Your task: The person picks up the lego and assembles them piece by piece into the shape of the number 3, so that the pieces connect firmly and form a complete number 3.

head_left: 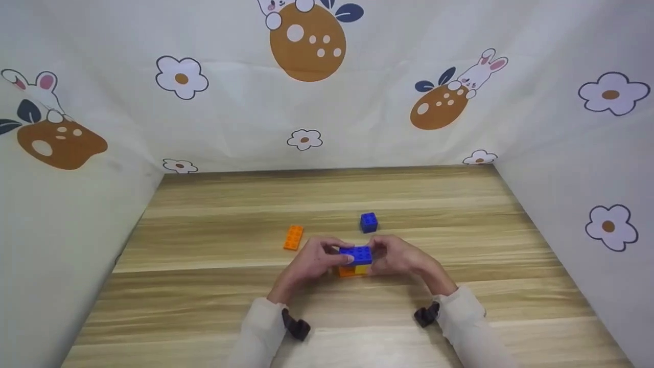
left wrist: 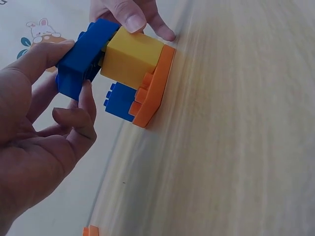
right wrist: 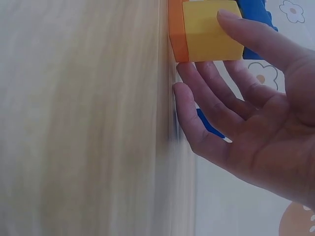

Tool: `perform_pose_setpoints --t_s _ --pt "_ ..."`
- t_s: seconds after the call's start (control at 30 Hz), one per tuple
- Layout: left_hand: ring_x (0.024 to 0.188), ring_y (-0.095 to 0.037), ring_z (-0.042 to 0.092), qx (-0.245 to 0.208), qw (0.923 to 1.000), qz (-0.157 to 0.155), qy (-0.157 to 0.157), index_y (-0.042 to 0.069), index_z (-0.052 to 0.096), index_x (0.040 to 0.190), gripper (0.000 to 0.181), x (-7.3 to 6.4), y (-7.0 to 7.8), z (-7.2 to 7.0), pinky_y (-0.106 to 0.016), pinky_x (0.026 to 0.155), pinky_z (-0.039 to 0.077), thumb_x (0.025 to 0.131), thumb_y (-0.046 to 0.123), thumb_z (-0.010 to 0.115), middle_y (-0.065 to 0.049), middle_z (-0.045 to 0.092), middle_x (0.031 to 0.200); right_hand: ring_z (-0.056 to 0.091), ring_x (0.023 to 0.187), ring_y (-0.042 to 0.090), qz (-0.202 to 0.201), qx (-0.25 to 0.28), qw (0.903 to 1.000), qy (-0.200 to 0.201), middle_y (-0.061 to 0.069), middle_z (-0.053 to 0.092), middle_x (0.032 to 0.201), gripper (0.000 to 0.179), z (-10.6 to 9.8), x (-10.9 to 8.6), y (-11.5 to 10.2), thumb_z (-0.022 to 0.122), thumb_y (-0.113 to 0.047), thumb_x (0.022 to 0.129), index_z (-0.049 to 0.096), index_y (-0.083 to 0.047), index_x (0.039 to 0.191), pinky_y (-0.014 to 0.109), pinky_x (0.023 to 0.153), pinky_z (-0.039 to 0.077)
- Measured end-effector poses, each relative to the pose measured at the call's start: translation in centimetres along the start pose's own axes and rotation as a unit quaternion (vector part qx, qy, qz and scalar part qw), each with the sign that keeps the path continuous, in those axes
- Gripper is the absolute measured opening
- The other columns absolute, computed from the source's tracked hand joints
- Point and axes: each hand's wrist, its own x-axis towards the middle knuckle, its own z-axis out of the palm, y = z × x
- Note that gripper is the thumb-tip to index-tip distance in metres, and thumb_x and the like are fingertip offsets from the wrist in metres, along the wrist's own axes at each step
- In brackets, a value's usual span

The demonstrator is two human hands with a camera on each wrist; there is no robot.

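Note:
My left hand [head_left: 317,258] pinches a long blue brick [head_left: 361,252] between thumb and fingers. In the left wrist view this brick lies over the studded top of a yellow brick [left wrist: 130,59], slightly tilted against it. The yellow brick sits on one end of an orange plate [left wrist: 156,91], whose other studs are bare. From the other side, my right hand [head_left: 396,255] grips the yellow brick, with the thumb [right wrist: 256,37] on its face and the fingers bent at its edge. Both hands partly cover the stack in the head view.
A small blue brick [head_left: 369,222] stands on the wooden table [head_left: 214,286] just beyond the hands. Left of them lies a second orange plate [head_left: 294,237]. Patterned cloth [head_left: 230,112] walls the table at the back and both sides.

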Motion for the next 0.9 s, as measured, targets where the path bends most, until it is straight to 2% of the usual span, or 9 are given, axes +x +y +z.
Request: perform_pose_setpoints --t_s 0.23,0.33,0.6,0.77,0.9 --pt "0.081 -0.015 0.06 0.005 1.0 0.007 0.004 0.023 0.076 0.115 0.028 0.13 -0.12 0.15 -0.023 0.06 0.047 0.088 0.03 0.078 -0.006 0.074 0.112 0.062 0.093 0.016 -0.01 -0.006 0.9999 0.001 0.006 0.072 0.101 0.033 0.06 0.01 -0.07 0.086 -0.005 0.073 0.058 -0.006 0.091 0.032 0.09 0.05" --pt "0.083 -0.015 0.061 0.008 0.9999 0.011 0.006 0.021 0.077 0.115 0.028 0.12 -0.13 0.18 -0.023 0.062 0.047 0.088 0.028 0.078 -0.007 0.074 0.112 0.063 0.091 0.015 -0.016 -0.006 0.9998 0.004 0.007 0.073 0.099 0.033 0.12 -0.02 -0.16 0.086 -0.004 0.072 0.058 -0.006 0.09 0.031 0.088 0.051" --pt "0.091 -0.016 0.063 0.018 0.9998 0.006 0.002 0.025 0.077 0.113 0.025 -0.08 0.12 0.11 -0.025 0.07 0.052 0.088 0.028 0.078 -0.002 0.074 0.113 0.061 0.086 0.015 -0.014 -0.026 0.9993 0.024 0.004 0.07 0.093 0.034 0.38 -0.06 -0.41 0.088 -0.006 0.069 0.059 -0.007 0.086 0.031 0.083 0.05" --pt "0.083 -0.014 0.063 0.006 0.9997 0.023 0.0 0.019 0.076 0.115 0.028 -0.05 -0.2 0.15 -0.024 0.064 0.051 0.088 0.026 0.078 -0.008 0.074 0.112 0.056 0.08 0.015 -0.035 -0.027 0.9986 0.03 0.0 0.063 0.085 0.035 0.45 -0.06 -0.31 0.088 -0.005 0.067 0.058 -0.001 0.085 0.028 0.077 0.046" --pt "0.078 -0.013 0.061 0.001 0.9998 0.022 0.002 0.018 0.076 0.116 0.028 -0.11 -0.3 0.16 -0.024 0.061 0.05 0.089 0.026 0.077 -0.008 0.073 0.11 0.055 0.079 0.016 -0.043 -0.024 0.9983 0.033 0.001 0.063 0.084 0.035 0.53 0.0 -0.16 0.088 -0.005 0.067 0.058 -0.001 0.085 0.029 0.075 0.046"
